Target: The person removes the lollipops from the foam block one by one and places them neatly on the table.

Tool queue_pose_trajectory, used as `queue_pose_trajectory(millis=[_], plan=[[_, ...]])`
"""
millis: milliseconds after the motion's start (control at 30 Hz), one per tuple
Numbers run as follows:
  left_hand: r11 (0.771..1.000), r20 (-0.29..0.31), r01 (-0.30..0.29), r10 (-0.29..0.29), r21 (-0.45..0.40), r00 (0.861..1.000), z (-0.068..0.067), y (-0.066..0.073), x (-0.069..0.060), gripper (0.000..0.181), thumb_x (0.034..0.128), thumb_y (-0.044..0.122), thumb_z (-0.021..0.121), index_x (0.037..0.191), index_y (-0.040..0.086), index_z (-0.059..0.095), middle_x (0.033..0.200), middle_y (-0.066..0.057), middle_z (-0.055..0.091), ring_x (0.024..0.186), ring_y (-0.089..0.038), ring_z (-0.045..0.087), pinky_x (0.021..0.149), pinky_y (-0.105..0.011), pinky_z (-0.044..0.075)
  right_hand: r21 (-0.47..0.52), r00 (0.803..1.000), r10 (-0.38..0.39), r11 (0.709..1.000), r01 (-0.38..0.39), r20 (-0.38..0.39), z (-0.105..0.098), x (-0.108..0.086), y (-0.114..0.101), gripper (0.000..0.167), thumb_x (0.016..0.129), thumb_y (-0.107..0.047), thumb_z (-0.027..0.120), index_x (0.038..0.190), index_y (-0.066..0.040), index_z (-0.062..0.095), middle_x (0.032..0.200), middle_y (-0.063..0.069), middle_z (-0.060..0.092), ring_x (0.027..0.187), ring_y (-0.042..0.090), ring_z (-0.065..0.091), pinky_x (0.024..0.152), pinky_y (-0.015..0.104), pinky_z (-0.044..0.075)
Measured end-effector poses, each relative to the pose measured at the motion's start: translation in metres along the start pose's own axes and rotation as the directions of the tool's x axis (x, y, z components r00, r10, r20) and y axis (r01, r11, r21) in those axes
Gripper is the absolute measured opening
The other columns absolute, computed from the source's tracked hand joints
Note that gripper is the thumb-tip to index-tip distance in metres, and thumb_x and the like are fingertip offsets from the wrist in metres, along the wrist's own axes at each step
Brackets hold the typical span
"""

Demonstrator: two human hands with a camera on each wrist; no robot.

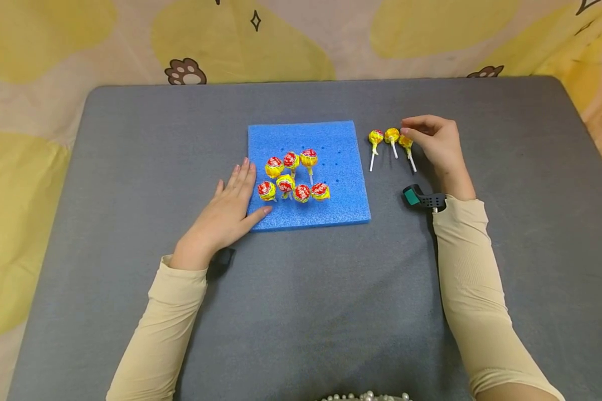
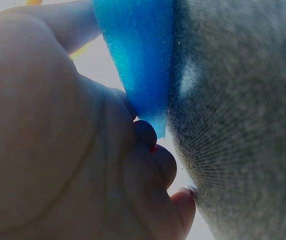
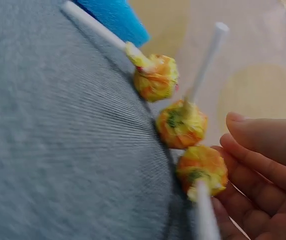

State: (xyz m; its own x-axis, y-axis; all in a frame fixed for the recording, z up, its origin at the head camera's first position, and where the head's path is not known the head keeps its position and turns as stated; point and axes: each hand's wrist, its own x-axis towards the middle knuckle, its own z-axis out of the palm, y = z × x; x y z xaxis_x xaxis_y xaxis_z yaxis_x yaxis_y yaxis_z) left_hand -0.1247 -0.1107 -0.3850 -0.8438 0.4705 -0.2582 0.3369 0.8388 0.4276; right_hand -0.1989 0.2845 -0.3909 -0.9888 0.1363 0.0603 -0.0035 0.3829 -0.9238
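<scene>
A blue foam block [image 1: 331,209] with small holes carries several lollipops [image 1: 301,193] in red and yellow wrappers, standing on their sticks in two rows. My left hand [image 1: 226,214] rests along the block's left edge, fingers straight and thumb over the front corner; the left wrist view shows the foam's side [image 2: 143,65] beside the palm. Right of the block, three lollipops lie on the table: a left one [image 1: 375,137], a middle one [image 1: 392,135] and a right one [image 3: 202,170]. At the right one is my right hand [image 1: 438,142], its thumb and fingers apart and not closed round it.
The grey table [image 1: 331,312] has a patterned yellow and cream cloth [image 1: 281,42] behind it. A black strap with a green-faced device [image 1: 421,197] is on the right wrist. Beaded trim [image 1: 366,396] shows at the bottom edge.
</scene>
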Motion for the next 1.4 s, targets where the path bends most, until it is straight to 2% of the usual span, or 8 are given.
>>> queue_pose_trajectory(millis=[167, 367, 533, 733, 1033, 1133, 1300, 1400], plan=[[1.000, 0.000, 0.002, -0.002, -0.002, 1.000, 0.000, 0.000, 0.000, 0.087, 0.0943, 0.048, 0.047, 0.150, 0.003, -0.003, 0.156, -0.010, -0.012, 0.143, -0.025, -0.011, 0.112, -0.053, 0.001, -0.066, 0.998, -0.003, 0.998, 0.007, 0.070, 0.004, 0.000, 0.000, 0.031, 0.085, -0.008, 0.069, 0.112, 0.007, 0.065, 0.093, -0.007, 0.066, 0.083, 0.006, 0.058, 0.071, 0.015, 0.044], [1.000, -0.003, 0.000, 0.000, 0.000, 1.000, 0.000, 0.000, -0.001, 0.087, 0.0944, 0.048, 0.047, 0.150, 0.003, -0.003, 0.156, -0.011, -0.011, 0.143, -0.025, -0.010, 0.112, -0.053, 0.001, -0.105, 0.994, 0.018, 0.995, -0.007, 0.106, 0.006, 0.000, -0.001, 0.035, 0.082, -0.009, 0.073, 0.113, 0.004, 0.066, 0.095, -0.006, 0.065, 0.083, 0.009, 0.054, 0.067, 0.016, 0.041], [1.000, -0.003, -0.005, 0.005, 0.003, 1.000, -0.001, 0.000, -0.002, 0.087, 0.0945, 0.048, 0.047, 0.150, 0.003, -0.002, 0.156, -0.011, -0.011, 0.143, -0.026, -0.009, 0.112, -0.053, 0.001, -0.100, 0.994, 0.023, 0.995, -0.013, 0.103, 0.007, 0.001, 0.000, 0.033, 0.077, -0.007, 0.078, 0.106, 0.005, 0.068, 0.088, -0.007, 0.065, 0.078, 0.012, 0.051, 0.059, 0.018, 0.037], [1.000, -0.006, -0.004, 0.004, 0.000, 1.000, -0.001, 0.000, -0.002, 0.087, 0.0943, 0.048, 0.047, 0.150, 0.002, -0.002, 0.156, -0.011, -0.010, 0.143, -0.025, -0.009, 0.112, -0.053, 0.001, -0.103, 0.993, 0.026, 0.995, -0.014, 0.114, 0.007, 0.000, 0.001, 0.034, 0.077, -0.008, 0.078, 0.108, 0.003, 0.068, 0.092, -0.007, 0.065, 0.086, 0.012, 0.052, 0.065, 0.019, 0.040], [1.000, -0.006, 0.002, -0.002, 0.004, 1.000, 0.000, -0.001, -0.001, 0.087, 0.0940, 0.048, 0.047, 0.150, 0.003, -0.002, 0.156, -0.011, -0.010, 0.143, -0.026, -0.009, 0.112, -0.054, 0.002, 0.039, 0.998, 0.016, 0.999, -0.018, 0.062, -0.005, -0.003, 0.000, 0.030, 0.080, -0.001, 0.072, 0.109, 0.006, 0.067, 0.091, -0.004, 0.068, 0.083, 0.010, 0.062, 0.072, 0.016, 0.048], [1.000, -0.006, 0.005, -0.005, 0.004, 1.000, 0.001, -0.001, -0.001, 0.087, 0.0940, 0.048, 0.047, 0.150, 0.003, -0.002, 0.157, -0.011, -0.010, 0.143, -0.026, -0.009, 0.112, -0.054, 0.002, 0.026, 0.997, 0.046, 0.999, -0.048, 0.069, -0.011, -0.004, 0.001, 0.031, 0.081, 0.000, 0.071, 0.110, 0.007, 0.066, 0.089, -0.006, 0.068, 0.080, 0.008, 0.062, 0.072, 0.015, 0.048], [1.000, -0.006, 0.005, -0.005, 0.008, 1.000, 0.001, -0.001, 0.000, 0.087, 0.0941, 0.048, 0.047, 0.150, 0.003, -0.002, 0.157, -0.011, -0.010, 0.143, -0.025, -0.009, 0.112, -0.054, 0.002, -0.068, 0.990, 0.095, 0.994, -0.088, 0.105, -0.014, -0.003, 0.003, 0.032, 0.081, -0.007, 0.073, 0.110, 0.005, 0.066, 0.088, -0.009, 0.066, 0.080, 0.008, 0.060, 0.069, 0.015, 0.046], [1.000, -0.006, 0.002, -0.002, 0.008, 1.000, 0.001, -0.001, 0.000, 0.087, 0.0941, 0.048, 0.047, 0.150, 0.003, -0.002, 0.156, -0.011, -0.010, 0.143, -0.025, -0.009, 0.112, -0.053, 0.002, -0.068, 0.990, 0.097, 0.994, -0.090, 0.102, -0.012, -0.003, 0.003, 0.030, 0.080, -0.007, 0.074, 0.106, 0.006, 0.067, 0.085, -0.008, 0.066, 0.079, 0.008, 0.060, 0.068, 0.016, 0.047]])
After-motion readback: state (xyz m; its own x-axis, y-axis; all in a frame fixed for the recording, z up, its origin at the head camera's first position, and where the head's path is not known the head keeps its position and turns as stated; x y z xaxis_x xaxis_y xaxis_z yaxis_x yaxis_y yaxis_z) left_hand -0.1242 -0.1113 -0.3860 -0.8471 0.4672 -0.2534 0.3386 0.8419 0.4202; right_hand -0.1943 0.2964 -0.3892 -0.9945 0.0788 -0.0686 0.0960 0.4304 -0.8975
